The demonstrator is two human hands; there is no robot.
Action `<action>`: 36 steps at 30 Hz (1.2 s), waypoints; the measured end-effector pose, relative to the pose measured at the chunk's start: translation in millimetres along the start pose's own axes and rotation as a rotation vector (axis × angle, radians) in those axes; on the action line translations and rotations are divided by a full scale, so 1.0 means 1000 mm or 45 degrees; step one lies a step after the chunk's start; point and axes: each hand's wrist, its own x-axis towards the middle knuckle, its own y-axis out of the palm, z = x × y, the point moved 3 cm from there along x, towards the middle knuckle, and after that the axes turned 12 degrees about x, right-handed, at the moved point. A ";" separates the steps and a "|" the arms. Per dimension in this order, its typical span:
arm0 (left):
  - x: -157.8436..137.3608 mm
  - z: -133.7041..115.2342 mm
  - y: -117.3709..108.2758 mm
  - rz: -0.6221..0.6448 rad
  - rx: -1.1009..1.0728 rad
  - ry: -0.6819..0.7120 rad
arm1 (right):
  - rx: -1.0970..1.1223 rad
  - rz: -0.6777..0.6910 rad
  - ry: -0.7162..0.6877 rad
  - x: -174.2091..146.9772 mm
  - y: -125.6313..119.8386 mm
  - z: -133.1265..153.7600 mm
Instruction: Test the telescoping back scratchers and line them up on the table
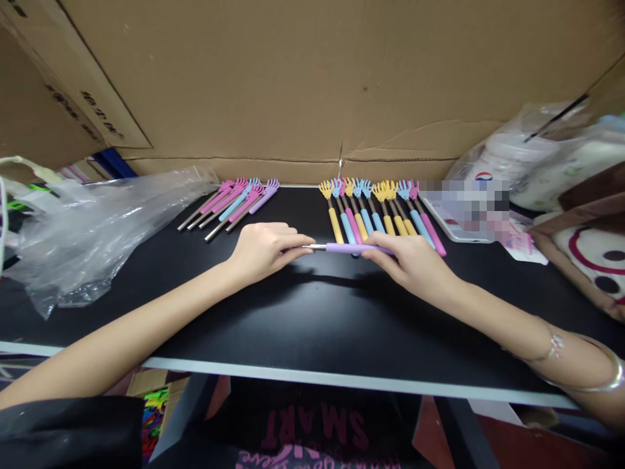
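Note:
Both my hands hold one back scratcher level above the middle of the black table, its purple handle to the right and a short metal rod to the left. My left hand pinches the rod's end between thumb and fingers; I see no claw head there. Around the far part of the handle, my right hand is closed. Behind my right hand lies a row of back scratchers with yellow, blue and pink handles and claw heads. Further left, several pink, blue and purple back scratchers lie slanted, some showing bare metal rods.
A clear plastic bag lies at the left. On the right are a partly blurred phone-like tray, a bagged white cup and a plush item. A cardboard wall stands behind. The table's pale front edge runs nearest me.

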 end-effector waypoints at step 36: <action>0.005 0.033 -0.002 0.060 0.191 -0.184 | -0.110 -0.150 0.041 0.011 -0.026 -0.029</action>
